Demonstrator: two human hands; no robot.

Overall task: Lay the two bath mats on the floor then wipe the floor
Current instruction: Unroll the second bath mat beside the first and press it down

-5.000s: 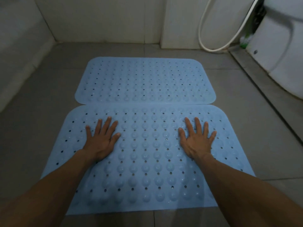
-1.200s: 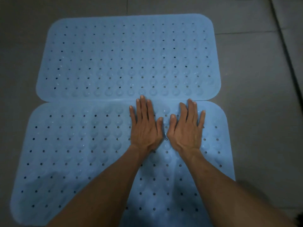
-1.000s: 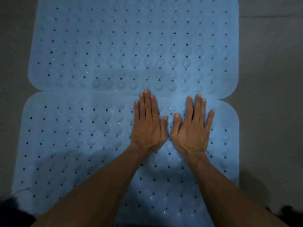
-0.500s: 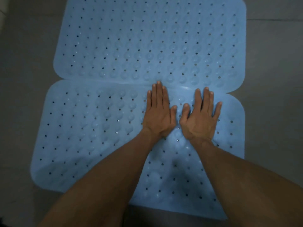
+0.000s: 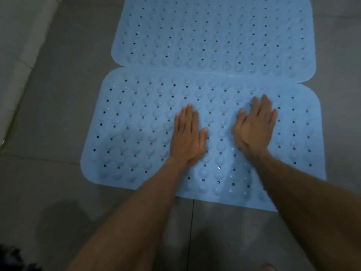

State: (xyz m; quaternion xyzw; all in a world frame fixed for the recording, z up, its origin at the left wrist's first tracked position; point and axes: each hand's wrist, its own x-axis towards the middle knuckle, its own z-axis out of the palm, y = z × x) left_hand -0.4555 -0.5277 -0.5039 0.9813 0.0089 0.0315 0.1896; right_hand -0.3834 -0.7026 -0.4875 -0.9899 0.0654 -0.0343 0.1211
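Palms of left hand (image 5: 188, 137) and right hand (image 5: 254, 126), open flat on near mat (image 5: 136, 130), should press outward evenly, not shifting far mat (image 5: 214, 32).

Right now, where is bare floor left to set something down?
Bare grey tile floor lies left of both blue perforated rubber mats, up to the pale wall base, and in front of the near mat. Both hands crowd its middle.

Near mat (image 5: 136, 133) before far mat (image 5: 214, 32)
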